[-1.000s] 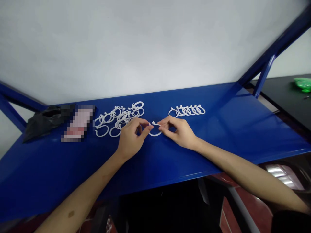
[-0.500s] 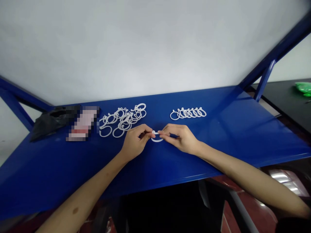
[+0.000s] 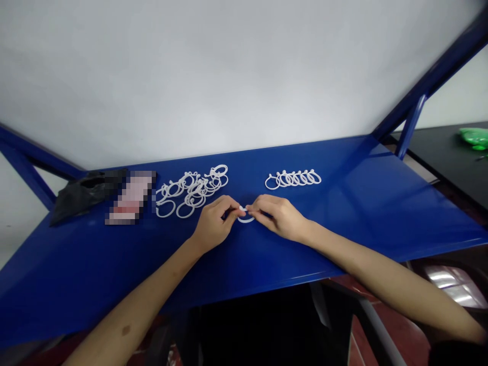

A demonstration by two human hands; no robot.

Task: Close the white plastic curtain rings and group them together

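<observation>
A white curtain ring (image 3: 246,220) is pinched between my two hands, low over the blue table (image 3: 244,269). My left hand (image 3: 215,221) grips its left side with thumb and index finger. On the other side my right hand (image 3: 278,216) pinches it too, fingertips close to the left ones. The ring's top part is largely hidden by the fingers; its lower curve shows below them. Behind my left hand lies a loose pile of white rings (image 3: 196,188). To the right, beyond my right hand, several more rings (image 3: 293,179) overlap in a neat row.
A black plastic bag (image 3: 82,195) and a pixelated pinkish item (image 3: 133,195) lie at the table's left. A white wall (image 3: 244,76) rises behind, with blue frame bars (image 3: 412,124) at the sides. A green object (image 3: 475,137) sits on a dark table at far right.
My fingertips have come slightly closer together on the ring, covering more of its top. The view has shifted a little; the pile and the row look unchanged.
</observation>
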